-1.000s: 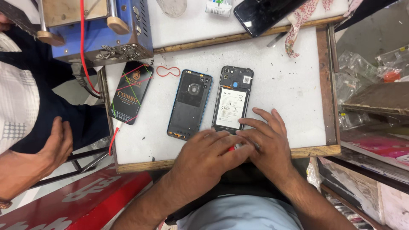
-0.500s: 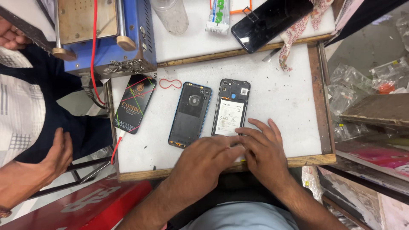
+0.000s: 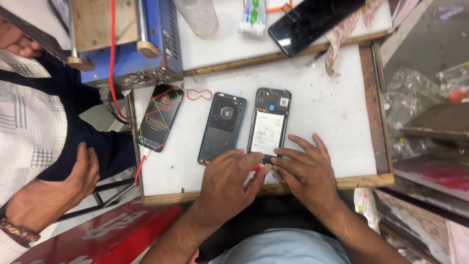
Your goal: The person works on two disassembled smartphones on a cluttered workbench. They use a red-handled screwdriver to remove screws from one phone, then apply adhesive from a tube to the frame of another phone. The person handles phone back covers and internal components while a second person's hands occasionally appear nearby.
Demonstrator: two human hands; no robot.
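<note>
The white tabletop (image 3: pixel 317 112) with its wooden edge fills most of my view, scuffed and speckled with small dark marks. At its far left corner stands a blue machine (image 3: pixel 146 54) with a wooden block on top and a red wire running down it; its upper part is cut off by the frame. A co-worker sits at my left, only a patterned sleeve and one hand (image 3: pixel 83 173) showing, resting on a dark lap. Along the far edge a dark phone (image 3: pixel 312 22) lies at an angle, partly out of view, next to a clear bottle and a small tube that are both cut off. Nearer to me lie a black printed packet (image 3: pixel 159 117), a blue-edged back cover (image 3: pixel 222 128) with its inside facing up, and the opened phone (image 3: pixel 268 124) with its battery exposed, all side by side; a red rubber band (image 3: pixel 199 94) lies just beyond the cover. My left hand (image 3: pixel 227 183) is curled at the lower end of the opened phone, fingers pinched around something small and red that I can barely make out. My right hand (image 3: pixel 305 171) lies with fingers spread and flat, fingertips pressing the phone's lower edge, which both hands hide. A tiny yellow-green speck shows between my fingers; I cannot tell what it is.
</note>
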